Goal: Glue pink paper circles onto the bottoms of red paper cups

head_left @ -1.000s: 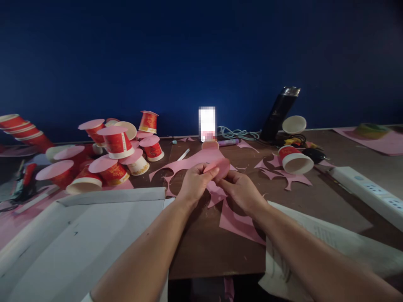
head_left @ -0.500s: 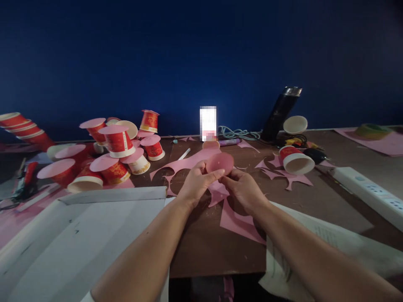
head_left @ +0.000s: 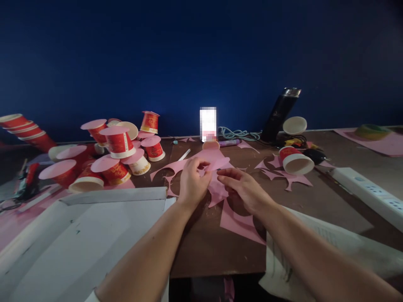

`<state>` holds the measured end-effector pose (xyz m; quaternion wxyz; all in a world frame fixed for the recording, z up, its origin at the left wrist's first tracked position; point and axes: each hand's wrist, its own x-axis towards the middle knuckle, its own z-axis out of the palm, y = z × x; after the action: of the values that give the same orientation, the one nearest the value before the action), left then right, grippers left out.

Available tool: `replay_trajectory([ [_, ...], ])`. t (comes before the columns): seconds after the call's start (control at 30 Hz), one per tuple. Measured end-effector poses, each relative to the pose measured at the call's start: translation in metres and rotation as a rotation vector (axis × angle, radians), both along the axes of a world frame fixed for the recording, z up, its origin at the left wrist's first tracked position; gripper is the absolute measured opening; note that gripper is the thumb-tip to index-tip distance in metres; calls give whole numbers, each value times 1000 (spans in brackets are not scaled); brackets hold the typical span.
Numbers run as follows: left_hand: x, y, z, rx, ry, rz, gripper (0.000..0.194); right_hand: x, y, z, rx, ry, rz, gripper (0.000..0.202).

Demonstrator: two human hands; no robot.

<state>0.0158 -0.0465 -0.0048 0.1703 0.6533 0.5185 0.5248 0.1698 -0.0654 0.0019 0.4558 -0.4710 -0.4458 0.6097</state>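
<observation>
A pink paper disc (head_left: 223,162) is tilted nearly edge-on above the brown table. My left hand (head_left: 194,178) is closed on its left side, with fingers curled and thumb bent inward. My right hand (head_left: 241,184) has its thumb and fingers pinched together just below the disc's lower right edge. A small dark spot shows at those fingertips, too small to name. Beneath both hands lies a pink paper sheet (head_left: 218,193) with round cut-outs.
Red paper cups (head_left: 116,142) topped with pink discs crowd the left. A white box tray (head_left: 103,235) lies front left. A lit phone-like screen (head_left: 208,123) stands behind. To the right are a black bottle (head_left: 278,115), a tipped cup (head_left: 296,160) and a power strip (head_left: 371,188).
The pink disc has tipped from facing me to almost edge-on. My left hand has turned and curled more, and my right hand's fingers have shifted slightly away from the left.
</observation>
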Motion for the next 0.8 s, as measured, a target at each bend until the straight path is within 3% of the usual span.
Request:
replay_trajectory([
  [0.2,-6,4,-7,359,297,121,26,4,-6,10,-61,403,91,23],
  [0.3,-5,2,-6,413,349,145,31,4,-4,8,-118,443,38,22],
  [0.5,-3,-3,-4,453,309,66,36,7,4,3,-119,443,-67,27],
  [0.57,-5,1,-4,380,201,104,40,8,4,3,-94,433,-61,24],
  [0.67,-9,10,-3,87,-143,119,35,10,5,4,-50,416,-21,19],
  [0.8,-9,14,4,-358,-713,-116,20,12,6,2,-38,377,3,16],
])
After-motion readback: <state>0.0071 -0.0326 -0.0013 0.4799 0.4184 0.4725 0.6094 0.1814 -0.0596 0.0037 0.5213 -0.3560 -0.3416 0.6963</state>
